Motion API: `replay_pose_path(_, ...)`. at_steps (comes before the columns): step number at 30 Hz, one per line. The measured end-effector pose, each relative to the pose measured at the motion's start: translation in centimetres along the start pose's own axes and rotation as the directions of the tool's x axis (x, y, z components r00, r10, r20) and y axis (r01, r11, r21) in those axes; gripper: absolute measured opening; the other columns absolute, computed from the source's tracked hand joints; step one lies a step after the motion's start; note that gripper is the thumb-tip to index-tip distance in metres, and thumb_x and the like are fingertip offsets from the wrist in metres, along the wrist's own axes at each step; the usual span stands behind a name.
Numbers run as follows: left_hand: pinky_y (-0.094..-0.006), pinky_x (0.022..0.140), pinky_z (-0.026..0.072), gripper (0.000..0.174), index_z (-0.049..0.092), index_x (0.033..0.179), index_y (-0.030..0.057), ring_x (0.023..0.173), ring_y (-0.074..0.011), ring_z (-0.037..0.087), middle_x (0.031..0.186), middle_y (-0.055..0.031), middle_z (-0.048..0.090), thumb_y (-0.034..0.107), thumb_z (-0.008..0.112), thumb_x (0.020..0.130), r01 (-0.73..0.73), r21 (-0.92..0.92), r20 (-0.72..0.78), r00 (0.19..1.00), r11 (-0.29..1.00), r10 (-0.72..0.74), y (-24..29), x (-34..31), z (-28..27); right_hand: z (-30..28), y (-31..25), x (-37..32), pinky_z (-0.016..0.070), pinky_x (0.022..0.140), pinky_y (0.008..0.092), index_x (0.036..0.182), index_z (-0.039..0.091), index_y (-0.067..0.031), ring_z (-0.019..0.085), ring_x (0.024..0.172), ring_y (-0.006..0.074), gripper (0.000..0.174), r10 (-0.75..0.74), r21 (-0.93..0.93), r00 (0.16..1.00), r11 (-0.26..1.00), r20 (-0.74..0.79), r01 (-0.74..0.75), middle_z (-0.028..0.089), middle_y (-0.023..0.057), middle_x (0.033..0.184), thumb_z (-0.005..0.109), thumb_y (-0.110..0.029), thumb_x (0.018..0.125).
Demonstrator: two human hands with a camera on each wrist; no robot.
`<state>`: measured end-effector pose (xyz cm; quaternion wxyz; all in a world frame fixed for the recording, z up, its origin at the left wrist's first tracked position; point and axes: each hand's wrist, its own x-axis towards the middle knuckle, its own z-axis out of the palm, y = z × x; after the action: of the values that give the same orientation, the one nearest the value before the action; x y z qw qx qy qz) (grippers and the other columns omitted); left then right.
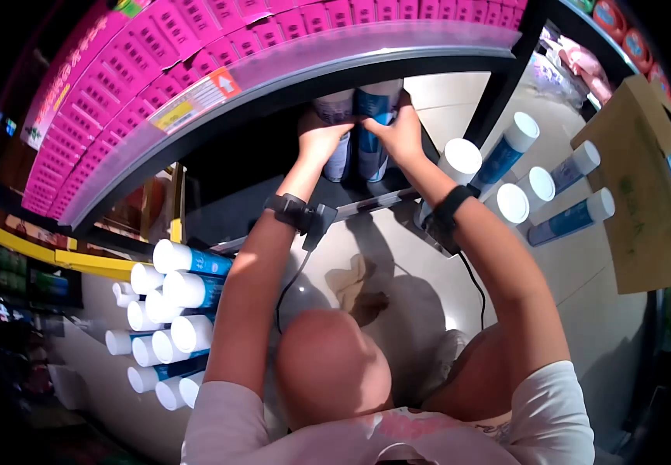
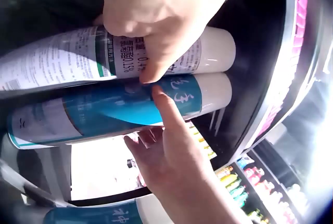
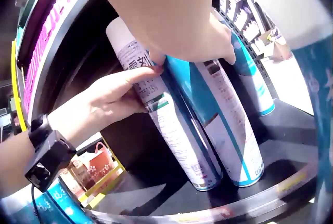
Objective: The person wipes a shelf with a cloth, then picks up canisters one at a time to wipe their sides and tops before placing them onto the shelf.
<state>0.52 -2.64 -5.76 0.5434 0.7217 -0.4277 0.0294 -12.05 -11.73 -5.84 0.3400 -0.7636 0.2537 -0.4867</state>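
Note:
Two aerosol cans stand side by side on the black bottom shelf. My left hand holds the left aerosol can, whose white printed label side shows in the right wrist view. Around the upper part of the right aerosol can, blue and white with a white cap, my right hand curls its fingers. The two thumbs meet near the line between the cans in the left wrist view. Both can bases rest close to the shelf's front edge in the right wrist view.
Another blue can stands behind on the shelf. Above hangs a shelf of pink boxes with a clear front strip. Several white-capped cans crowd the floor at left, more cans at right beside a cardboard box.

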Motion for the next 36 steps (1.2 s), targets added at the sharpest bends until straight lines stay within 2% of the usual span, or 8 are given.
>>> replay_pose_path(2,-0.0335,0.085,0.045,0.075,0.046,0.112,-0.0024,0.1,-0.0305,0.056,0.106,-0.0204,0.057,0.027,0.082,0.053,0.067,-0.109,-0.011,0.998,0.992,-0.068,-1.1,0.4,-0.1,1.1,0.1,-0.8,0.0442,0.081,0.0414,0.123,0.039,-0.0014,0.053,0.096,0.0373,0.08,0.009,-0.018,0.999,1.0,-0.049,-0.01,0.054,0.022,0.105,0.076,-0.027,0.057)
replay_pose_path(6,-0.0315,0.085,0.0436,0.067,0.043,0.116,-0.001,0.098,-0.0227,0.054,0.106,-0.0131,0.056,0.012,0.078,0.061,-0.039,-0.181,-0.127,0.992,0.983,0.016,-1.4,-0.4,0.2,1.6,-1.1,-1.8,0.044,0.082,0.0397,0.125,0.039,-0.0032,0.053,0.098,0.0329,0.08,0.166,-0.096,0.984,0.981,-0.064,-0.171,0.054,0.019,0.103,0.075,-0.028,0.058)
replay_pose_path(10,-0.0306,0.086,0.0426,0.065,0.042,0.118,-0.001,0.099,-0.0219,0.054,0.107,-0.0121,0.055,0.009,0.076,0.064,-0.085,-0.18,-0.13,0.99,0.98,0.062,-2.7,-1.4,1.1,2.1,1.7,-3.3,0.0421,0.085,0.0398,0.125,0.037,-0.0034,0.05,0.102,0.034,0.079,0.047,-0.092,0.996,0.994,-0.072,-0.053,0.052,0.0201,0.106,0.075,-0.026,0.059)
replay_pose_path(12,-0.0302,0.087,0.042,0.062,0.04,0.119,-0.0004,0.1,-0.0208,0.053,0.109,-0.0111,0.054,0.006,0.073,0.067,0.24,-0.438,0.196,0.966,0.866,-0.168,-4.5,-2.7,1.0,2.5,4.2,-5.1,0.0403,0.088,0.0396,0.125,0.035,-0.0028,0.048,0.103,0.0362,0.079,0.021,-0.102,1.0,0.995,0.005,-0.02,0.05,0.0214,0.109,0.076,-0.021,0.06)
replay_pose_path(17,-0.0301,0.084,0.045,0.043,0.05,0.109,-0.003,0.092,-0.0176,0.058,0.1,-0.0097,0.06,0.004,0.07,0.072,0.388,-0.352,0.377,0.892,0.852,-0.25,-10.4,-5.1,2.0,3.4,6.1,-7.7,0.041,0.088,0.0411,0.125,0.033,-0.0084,0.045,0.107,0.0362,0.074,0.364,-0.146,0.922,0.927,0.134,-0.346,0.046,0.0161,0.117,0.074,-0.01,0.063)
replay_pose_path(22,-0.0271,0.076,0.0467,0.035,0.055,0.1,-0.0033,0.084,-0.0146,0.059,0.097,-0.0088,0.061,0.006,0.072,0.07,0.272,-0.159,0.339,0.918,0.949,-0.206,-11.2,-5.2,3.1,5.8,6.0,-7.4,0.0408,0.086,0.0433,0.125,0.032,-0.0094,0.047,0.103,0.0398,0.073,0.335,-0.096,0.942,0.938,0.004,-0.333,0.046,0.0187,0.115,0.073,-0.009,0.064)
replay_pose_path(29,-0.0332,0.093,0.0377,0.083,0.033,0.124,0.0012,0.109,-0.0229,0.048,0.118,-0.0141,0.049,0.016,0.08,0.057,0.212,-0.102,0.22,0.958,0.972,-0.185,-12.4,-1.7,5.2,9.4,8.2,-3.6,0.04,0.089,0.042,0.125,0.034,-0.0062,0.046,0.105,0.0395,0.07,0.349,-0.032,0.927,0.934,-0.138,-0.356,0.046,0.0205,0.115,0.066,0.001,0.064)
replay_pose_path(36,-0.0354,0.096,0.0344,0.091,0.032,0.128,0.0003,0.115,-0.0261,0.044,0.123,-0.0163,0.046,0.02,0.081,0.054,0.235,-0.202,0.162,0.965,0.951,-0.204,-15.1,2.9,7.1,13.1,10.2,0.7,0.0425,0.088,0.042,0.123,0.04,-0.0057,0.043,0.108,0.039,0.057,0.409,0.063,0.888,0.912,-0.211,-0.405,0.044,0.0197,0.118,0.053,0.004,0.069)
